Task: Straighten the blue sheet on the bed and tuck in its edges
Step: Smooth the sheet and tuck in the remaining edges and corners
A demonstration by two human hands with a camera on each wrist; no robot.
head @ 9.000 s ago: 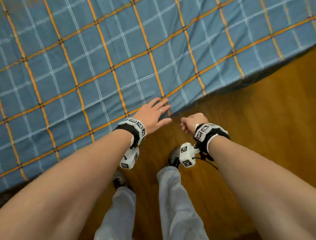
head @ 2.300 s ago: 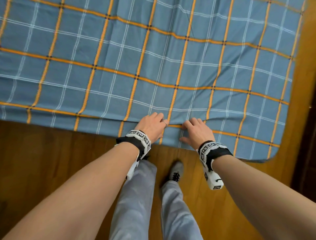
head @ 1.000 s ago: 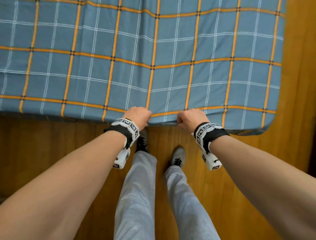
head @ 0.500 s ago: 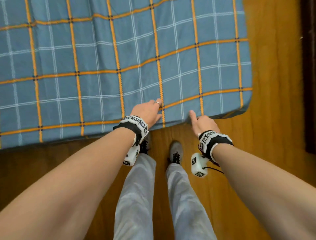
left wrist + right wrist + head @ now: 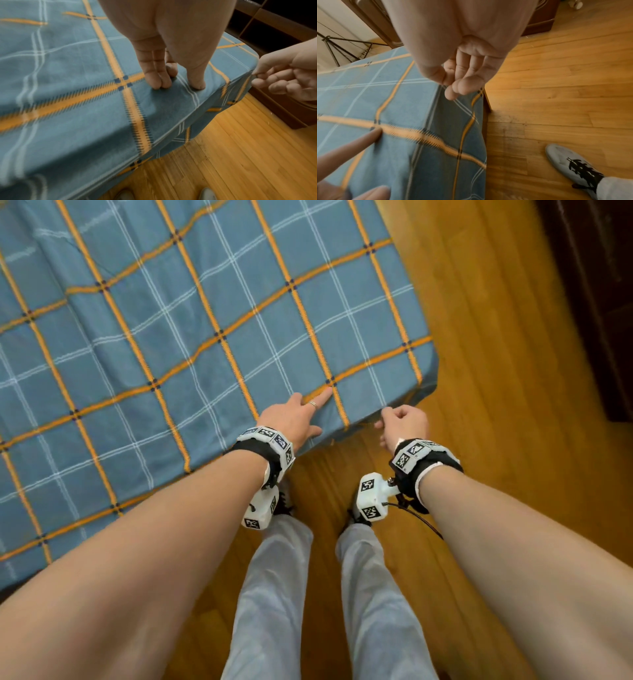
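Your left hand (image 5: 291, 419) lies flat, fingers straight, pressing the blue sheet (image 5: 191, 337) near the bed's edge. Your right hand (image 5: 404, 424), nearer the corner (image 5: 426, 378), pinches the hanging hem just beside it. The sheet stretches ahead and leftward, its edge crossing in front of you above the wooden floor (image 5: 479, 371).

No readable words, brands or numbers appear; the wrist bands (image 5: 274, 443) and camera blocks (image 5: 371, 501) carry only black-and-white square marker patterns, not text.
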